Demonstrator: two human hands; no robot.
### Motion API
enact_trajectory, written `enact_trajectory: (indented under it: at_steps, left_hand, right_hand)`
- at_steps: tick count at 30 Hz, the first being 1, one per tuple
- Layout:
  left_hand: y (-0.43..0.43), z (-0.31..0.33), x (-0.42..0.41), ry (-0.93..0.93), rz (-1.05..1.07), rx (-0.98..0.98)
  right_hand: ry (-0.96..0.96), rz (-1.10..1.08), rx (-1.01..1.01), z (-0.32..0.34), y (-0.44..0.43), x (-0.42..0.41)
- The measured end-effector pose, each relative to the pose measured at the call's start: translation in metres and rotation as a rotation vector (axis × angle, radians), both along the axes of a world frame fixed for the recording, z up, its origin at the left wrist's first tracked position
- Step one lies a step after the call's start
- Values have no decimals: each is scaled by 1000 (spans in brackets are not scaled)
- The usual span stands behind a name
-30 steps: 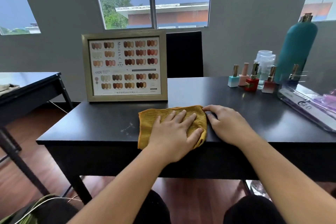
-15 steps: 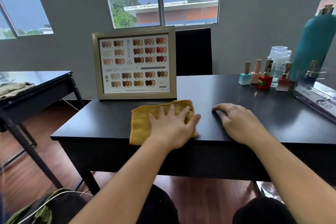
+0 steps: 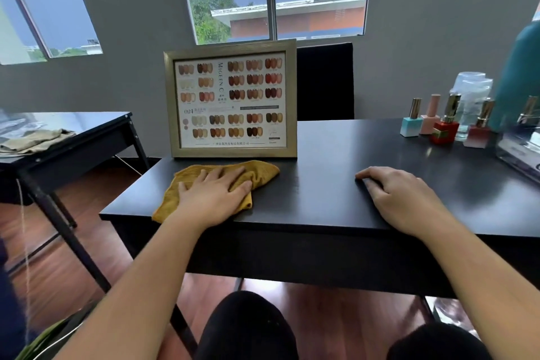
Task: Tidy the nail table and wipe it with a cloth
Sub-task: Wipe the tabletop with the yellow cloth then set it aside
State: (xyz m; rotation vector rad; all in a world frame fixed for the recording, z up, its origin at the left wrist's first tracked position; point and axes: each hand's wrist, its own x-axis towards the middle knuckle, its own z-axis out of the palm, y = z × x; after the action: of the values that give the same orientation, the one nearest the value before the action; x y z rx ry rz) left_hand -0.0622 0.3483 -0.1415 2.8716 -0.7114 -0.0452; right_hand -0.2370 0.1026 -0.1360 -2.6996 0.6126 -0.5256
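View: the head camera, looking down over both forearms.
Left side: the left hand point(image 3: 213, 196) lies flat on the yellow cloth point(image 3: 263, 173), palm down, with the fingers straight and a little spread. It presses the cloth and does not grip it.
Task thing: the yellow cloth lies a bit wrinkled on the front left part of the black surface point(image 3: 321, 184). Its near corner reaches the front edge, and its far edge is just in front of the picture frame point(image 3: 230, 99).
Right side: the right hand point(image 3: 400, 199) rests palm down on the bare surface near the front edge, well apart from the cloth. Its fingers are loosely bent and hold nothing.
Back left: the picture frame stands upright and shows rows of nail colour samples.
Back right: four nail polish bottles point(image 3: 445, 127) stand close together, one light blue, one pink, one red and one dark red. A clear container point(image 3: 472, 93) stands just behind them.
Far right: a big teal bottle point(image 3: 520, 76) is cut by the picture edge. Below it there is a clear box point(image 3: 517, 152), seen only partly, and I cannot tell what is in it.
Behind: a black chair point(image 3: 324, 82) stands at the far side of the surface, beside the frame.
Off to the left: a second surface point(image 3: 87, 131) stands apart, and a beige cloth point(image 3: 35, 140) lies on it.
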Motion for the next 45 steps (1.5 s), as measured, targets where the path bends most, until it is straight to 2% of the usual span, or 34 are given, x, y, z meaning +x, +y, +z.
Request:
enact_trajectory:
  at_steps: [4,10,14,16,20,21,24,26,31,35,38,43,45]
  left_hand:
    - [-36,2,-20,19,-12,15]
    - [-75,-5,-72,-117,-463,-27]
    - [-39,-1,-52,-136,-566,-107]
    - [-13,-3,-32,-141,-439,-106]
    - [42,-4,14,-103,167,-94]
    - [47,-3,21,-88,263,-67]
    - [31,-1,17,-41,320,-16]
    - [4,0,1,-47,208,-26]
    - [-59,-7,-61,-147,-307,-68]
    - [-50,-7,-64,-173,-442,-114]
    - [-23,-8,-43,-152,-340,-106]
    - [10,-6,-2,-137,305,-114]
    - [4,-6,-3,-110,363,-72]
  right_hand:
    - [0,-6,-2,-1,0,0]
    - [-1,9,-6,-1,-1,0]
    - [3,13,8,-1,-2,0]
    - [1,15,13,-1,-3,0]
    - [2,16,-2,-2,-1,1]
    - [3,12,-7,-2,-1,1]
    - [10,4,-21,-2,-1,2]
    - [15,4,-27,-2,0,1]
    - [21,12,-37,-1,1,1]
    - [21,28,-33,-1,2,-1]
    - [16,35,-30,-1,1,-1]
    - [8,17,-29,-1,2,-1]
    - [16,12,-34,-1,3,1]
